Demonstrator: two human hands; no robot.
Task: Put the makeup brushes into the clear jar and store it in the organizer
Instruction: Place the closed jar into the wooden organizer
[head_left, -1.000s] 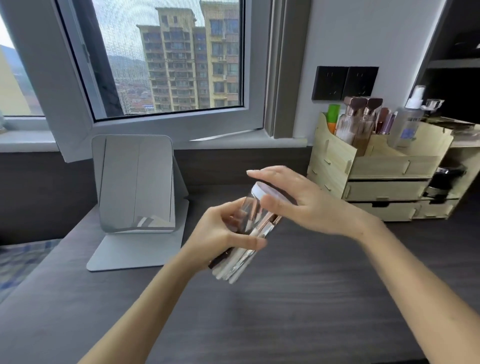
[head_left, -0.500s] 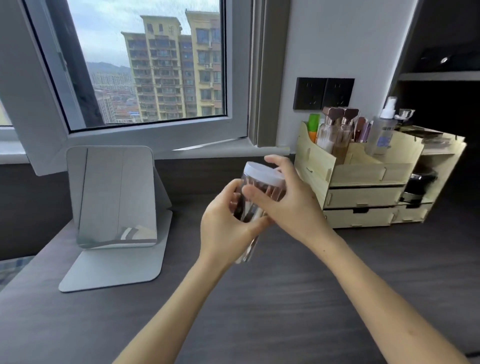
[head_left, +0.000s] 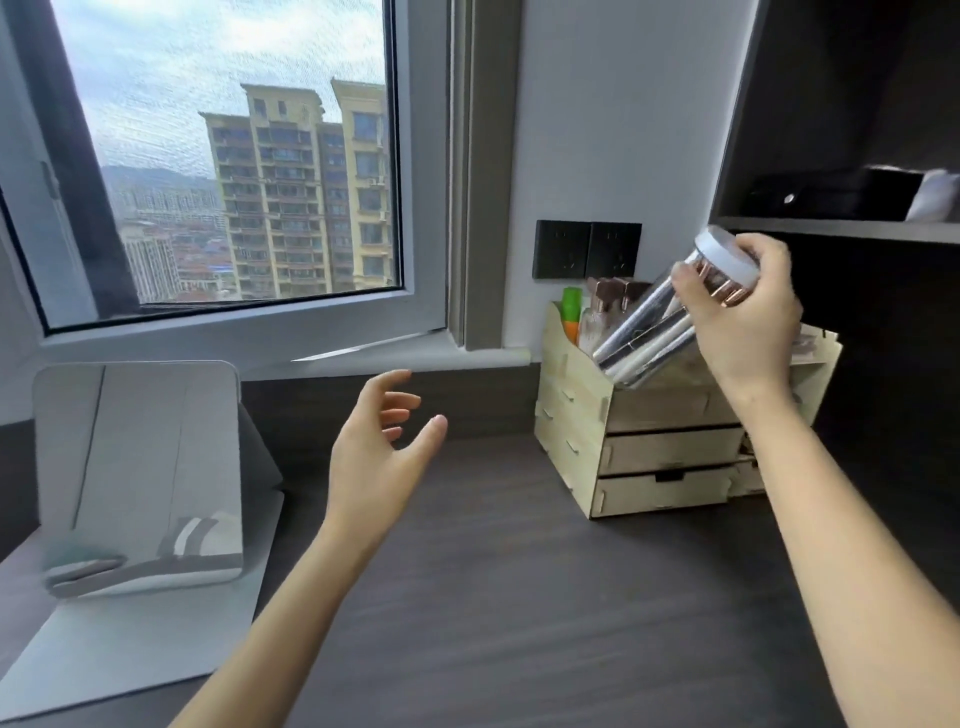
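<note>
Tilting clear jar (head_left: 652, 325) clasped in right hand (head_left: 744, 317) grip

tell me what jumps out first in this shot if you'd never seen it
The right hand holds the clear jar of makeup brushes tilted, white lid up, above the wooden organizer at right. The left hand hangs open and empty mid-frame over the dark desk, with a standing mirror at far left.
</note>
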